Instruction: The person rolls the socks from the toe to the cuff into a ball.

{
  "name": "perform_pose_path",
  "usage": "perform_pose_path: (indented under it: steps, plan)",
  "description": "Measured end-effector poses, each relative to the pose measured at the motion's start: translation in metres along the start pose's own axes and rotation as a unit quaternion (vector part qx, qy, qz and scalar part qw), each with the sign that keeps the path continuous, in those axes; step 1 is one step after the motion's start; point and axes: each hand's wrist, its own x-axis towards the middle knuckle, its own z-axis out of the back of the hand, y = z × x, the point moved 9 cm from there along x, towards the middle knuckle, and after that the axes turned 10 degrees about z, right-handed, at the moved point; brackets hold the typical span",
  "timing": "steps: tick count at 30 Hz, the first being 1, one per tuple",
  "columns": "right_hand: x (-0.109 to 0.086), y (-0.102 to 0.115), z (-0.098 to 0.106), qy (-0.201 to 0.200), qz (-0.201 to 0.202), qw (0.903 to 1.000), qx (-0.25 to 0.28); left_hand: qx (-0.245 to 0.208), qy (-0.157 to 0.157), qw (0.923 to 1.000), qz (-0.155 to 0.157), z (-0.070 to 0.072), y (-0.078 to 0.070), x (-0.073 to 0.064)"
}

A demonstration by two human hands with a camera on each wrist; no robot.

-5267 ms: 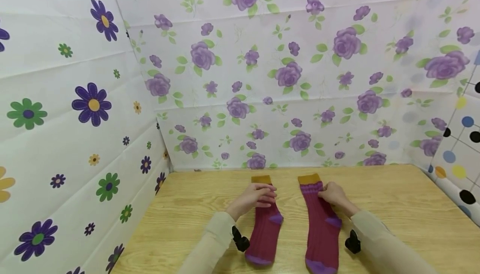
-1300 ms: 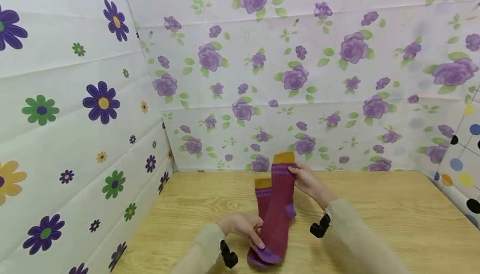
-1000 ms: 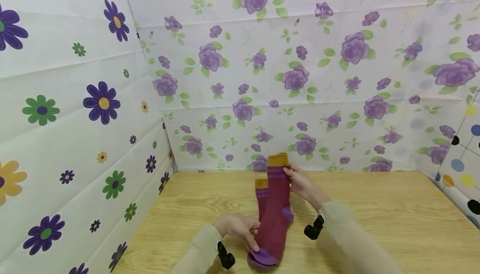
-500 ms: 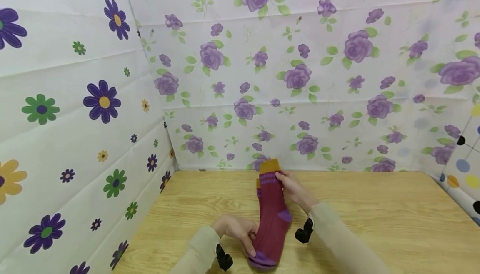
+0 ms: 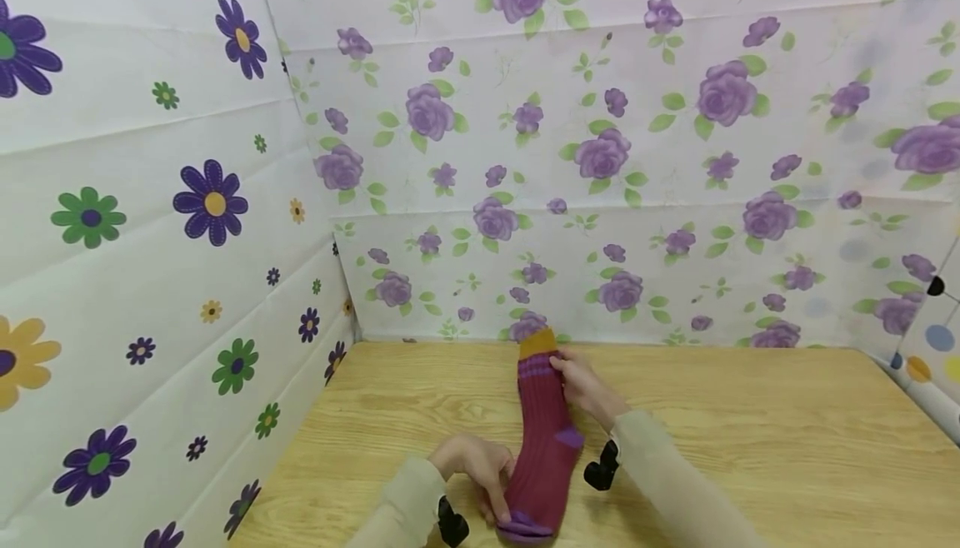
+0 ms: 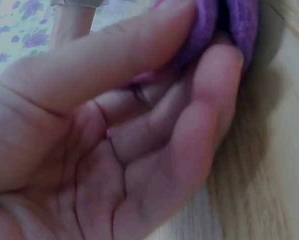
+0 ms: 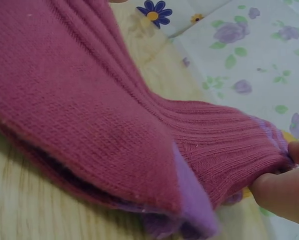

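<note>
A maroon ribbed sock (image 5: 542, 440) with a mustard cuff and purple stripes, heel and toe lies over a second, matching sock, which it almost wholly hides in the head view. My right hand (image 5: 588, 386) pinches the upper sock's leg just below the cuff. At the toe end, my left hand (image 5: 480, 473) pinches the purple toe between thumb and fingers. Two purple toe layers (image 6: 239, 25) show in the left wrist view, one fingertip between them. In the right wrist view a lower layer peeks out beneath the sock (image 7: 89, 135) near its purple heel (image 7: 192, 195).
The socks are on a light wooden table (image 5: 720, 431). Behind it hangs a white sheet with purple roses (image 5: 645, 156), and a daisy-patterned sheet (image 5: 150, 281) hangs on the left. A dotted sheet (image 5: 937, 348) borders the right side.
The right hand brought the right-hand sock over onto the left one, then moved left and down with the cuff, covering the lower sock's cuff. The left hand went from the left sock's leg to the toes.
</note>
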Motion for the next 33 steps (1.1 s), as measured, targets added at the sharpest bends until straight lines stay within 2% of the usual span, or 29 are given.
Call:
perform_pose_path:
  steps: [4, 9, 12, 16, 18, 19, 21, 24, 26, 29, 33]
  plan:
    - [0.001, -0.006, -0.001, 0.006, -0.001, 0.9999, 0.01, 0.028, -0.041, 0.9982, 0.035, 0.004, 0.005, 0.001]
    - [0.002, -0.012, -0.002, 0.017, -0.001, 0.9994, 0.031, 0.047, -0.065, 0.9955, 0.05, 0.005, 0.004, 0.0]
    - [0.002, -0.017, -0.002, 0.023, -0.004, 0.9994, 0.026, 0.053, -0.074, 0.9937, 0.065, 0.005, 0.002, -0.001]
    - [0.002, -0.022, -0.003, 0.034, -0.009, 0.9992, -0.021, 0.047, -0.086, 0.9907, 0.095, 0.005, 0.003, -0.004]
    - [0.002, -0.023, -0.003, 0.038, -0.005, 0.9967, -0.072, 0.041, -0.096, 0.9891, 0.103, 0.006, 0.004, -0.005]
    - [0.002, -0.021, -0.004, 0.042, 0.003, 0.9936, -0.104, 0.038, -0.101, 0.9884, 0.107, 0.006, 0.005, -0.005]
    - [-0.002, -0.014, -0.004, 0.044, 0.024, 0.9813, -0.186, 0.034, -0.107, 0.987, 0.115, 0.005, 0.006, -0.005]
    - [-0.011, 0.0, -0.007, 0.047, 0.064, 0.9525, -0.294, 0.035, -0.105, 0.9863, 0.122, 0.005, 0.007, -0.004]
    - [-0.018, 0.009, -0.009, 0.056, 0.093, 0.932, -0.346, 0.042, -0.097, 0.9865, 0.125, 0.004, 0.007, -0.005]
    - [-0.028, 0.017, -0.013, 0.075, 0.123, 0.9143, -0.379, 0.058, -0.088, 0.9878, 0.115, 0.004, 0.007, -0.007]
    - [-0.044, 0.023, -0.017, 0.103, 0.126, 0.9074, -0.388, 0.062, -0.099, 0.9882, 0.099, 0.007, 0.005, -0.017]
